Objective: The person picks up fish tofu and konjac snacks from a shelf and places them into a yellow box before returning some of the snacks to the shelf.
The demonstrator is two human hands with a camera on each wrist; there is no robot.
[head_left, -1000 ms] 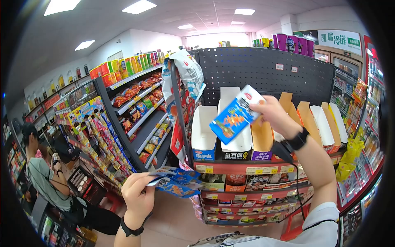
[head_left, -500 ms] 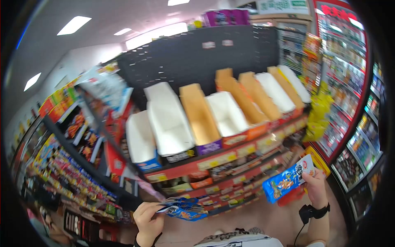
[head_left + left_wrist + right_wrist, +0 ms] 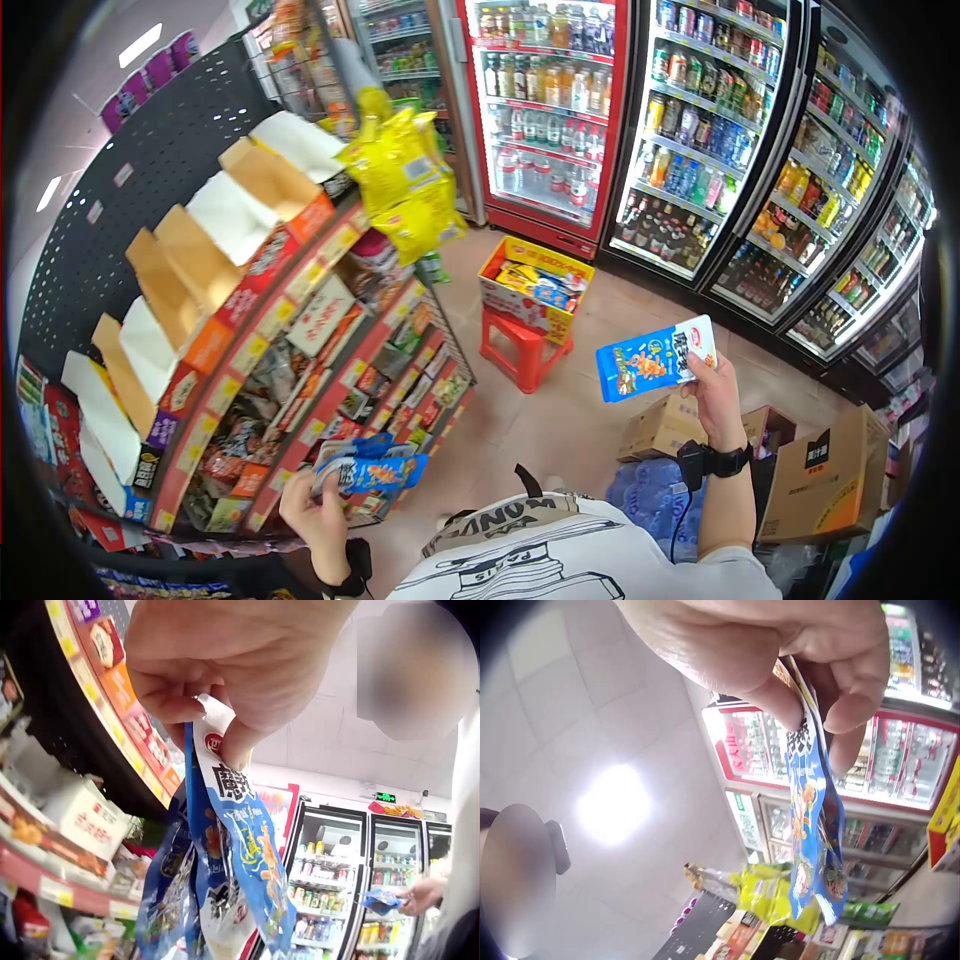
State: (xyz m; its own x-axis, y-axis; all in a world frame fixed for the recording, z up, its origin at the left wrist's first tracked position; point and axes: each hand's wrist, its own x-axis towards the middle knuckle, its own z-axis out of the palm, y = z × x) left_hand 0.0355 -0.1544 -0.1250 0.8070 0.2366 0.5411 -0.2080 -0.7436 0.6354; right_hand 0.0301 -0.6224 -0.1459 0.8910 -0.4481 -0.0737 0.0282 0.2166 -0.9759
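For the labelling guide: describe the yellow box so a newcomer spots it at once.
Find the red-framed drinks fridge. On the floor before it stands a red stool; the open yellow box sits on top, holding small packets. Unlike the brown cartons nearby, it has bright yellow sides and a red-and-white printed front.

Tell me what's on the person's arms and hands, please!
The left hand and right hand wear no gloves. There's a black left wristband and a black right wristband. Beside the right one sits a small black box with a thin black cable. The right sleeve is white.
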